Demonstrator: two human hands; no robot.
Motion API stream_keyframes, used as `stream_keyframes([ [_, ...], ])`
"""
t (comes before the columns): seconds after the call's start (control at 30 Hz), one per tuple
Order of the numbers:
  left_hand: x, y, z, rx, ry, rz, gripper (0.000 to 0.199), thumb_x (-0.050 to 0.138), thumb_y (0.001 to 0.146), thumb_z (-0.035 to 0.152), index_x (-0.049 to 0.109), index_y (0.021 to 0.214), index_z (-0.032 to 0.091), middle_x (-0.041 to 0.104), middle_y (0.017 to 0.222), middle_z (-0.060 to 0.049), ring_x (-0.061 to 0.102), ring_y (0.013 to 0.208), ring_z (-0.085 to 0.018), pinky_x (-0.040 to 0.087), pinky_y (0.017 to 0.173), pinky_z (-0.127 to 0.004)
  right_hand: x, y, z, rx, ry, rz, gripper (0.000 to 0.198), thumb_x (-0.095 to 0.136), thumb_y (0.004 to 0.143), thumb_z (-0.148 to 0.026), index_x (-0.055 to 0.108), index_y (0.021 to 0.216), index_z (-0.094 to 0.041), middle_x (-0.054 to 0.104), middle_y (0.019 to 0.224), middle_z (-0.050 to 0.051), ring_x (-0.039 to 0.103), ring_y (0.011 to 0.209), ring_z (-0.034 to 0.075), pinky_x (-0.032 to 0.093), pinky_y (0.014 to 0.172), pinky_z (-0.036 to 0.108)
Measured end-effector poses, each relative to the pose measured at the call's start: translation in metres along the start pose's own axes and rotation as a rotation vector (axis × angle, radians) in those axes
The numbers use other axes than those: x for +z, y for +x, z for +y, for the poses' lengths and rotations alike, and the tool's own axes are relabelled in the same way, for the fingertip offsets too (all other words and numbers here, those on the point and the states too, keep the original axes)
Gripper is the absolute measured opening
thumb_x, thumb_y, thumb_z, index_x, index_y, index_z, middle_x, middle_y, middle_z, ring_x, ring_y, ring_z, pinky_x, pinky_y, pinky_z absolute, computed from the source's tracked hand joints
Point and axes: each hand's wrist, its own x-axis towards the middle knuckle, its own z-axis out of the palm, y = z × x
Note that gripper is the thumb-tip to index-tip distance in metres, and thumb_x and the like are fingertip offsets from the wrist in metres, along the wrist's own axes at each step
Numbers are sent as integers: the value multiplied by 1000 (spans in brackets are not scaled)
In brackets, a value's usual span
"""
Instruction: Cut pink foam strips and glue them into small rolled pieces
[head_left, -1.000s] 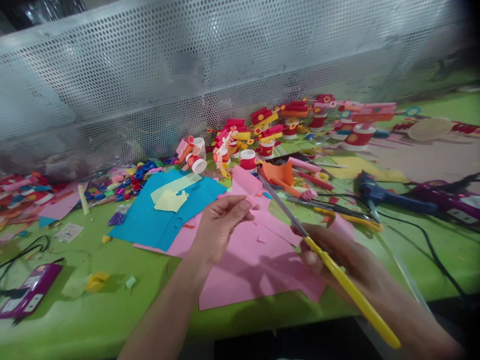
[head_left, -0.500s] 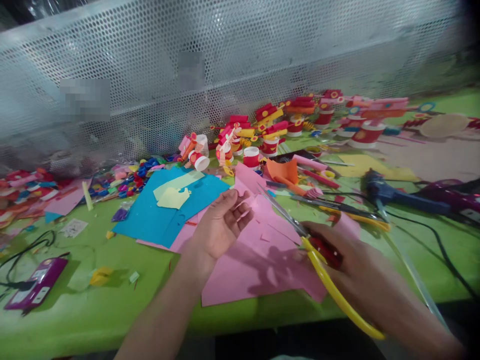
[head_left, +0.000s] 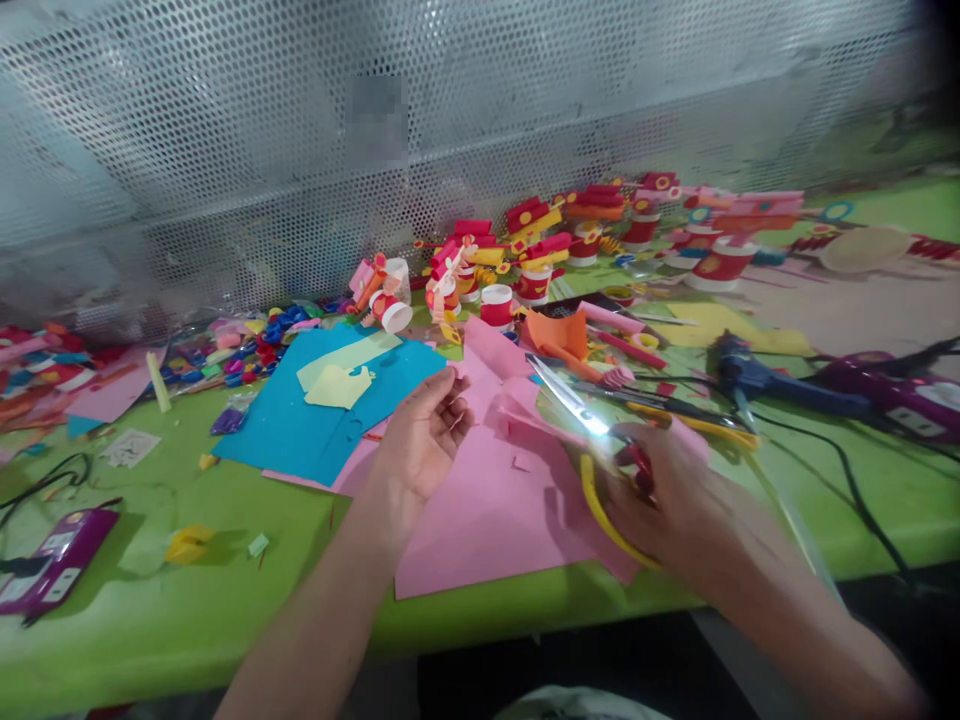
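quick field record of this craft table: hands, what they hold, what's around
left hand: left hand open, palm up, fingertips at the pink paper
right hand: right hand gripping scissors with yellow handles, blades over the pink paper
under paper: green table
left of paper: blue sheet with pale yellow scraps on it
back: row of red and yellow paper cup crafts along a perforated metal wall
right: blue glue gun
far left: purple device with black cable

Bare green table (head_left: 225, 590) (front left); paper crafts (head_left: 525, 265) crowd behind.
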Motion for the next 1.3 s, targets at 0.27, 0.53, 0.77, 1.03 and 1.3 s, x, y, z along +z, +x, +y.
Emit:
stream_keyframes([
  [0.27, 1, 0, 4, 38, 3, 37, 8, 78, 86, 16, 72, 88, 12, 72, 80, -2, 57, 57, -4, 53, 57, -16, -16, 10, -10, 3, -234, 50, 32, 55, 97, -32, 59, 124, -15, 77, 88, 15, 74, 81, 35, 42, 59, 39],
  [0.53, 1, 0, 10, 94, -49, 75, 12, 81, 83, 14, 70, 88, 14, 71, 79, 0, 58, 57, -4, 52, 56, -15, -14, 15, -18, -17, -249, 71, 40, 60, 96, -40, 64, 128, -17, 79, 97, 12, 75, 80, 34, 44, 60, 38],
  [0.77, 2, 0, 12, 80, -63, 85, 7, 77, 87, 14, 70, 88, 13, 70, 79, 0, 58, 56, -4, 53, 55, -15, -5, 20, -30, -45, -320, 20, 31, 55, 98, -36, 70, 121, -20, 79, 110, 13, 75, 90, 34, 47, 63, 38],
  [1.03, 1, 0, 11, 61, -52, 77, 7, 77, 87, 16, 72, 90, 14, 71, 79, 0, 57, 57, -4, 53, 57, -15, 1, 29, -25, -140, -357, -7, 31, 49, 103, -35, 71, 114, -16, 77, 106, 16, 73, 92, 32, 47, 75, 40],
  [1.3, 0, 2, 7, 40, -10, 60, 13, 82, 81, 16, 72, 88, 14, 69, 78, 1, 57, 59, -4, 51, 60, -16, 3, 30, -18, -194, -424, 35, 38, 46, 104, -39, 76, 117, -20, 68, 95, 17, 68, 89, 34, 47, 68, 39],
])
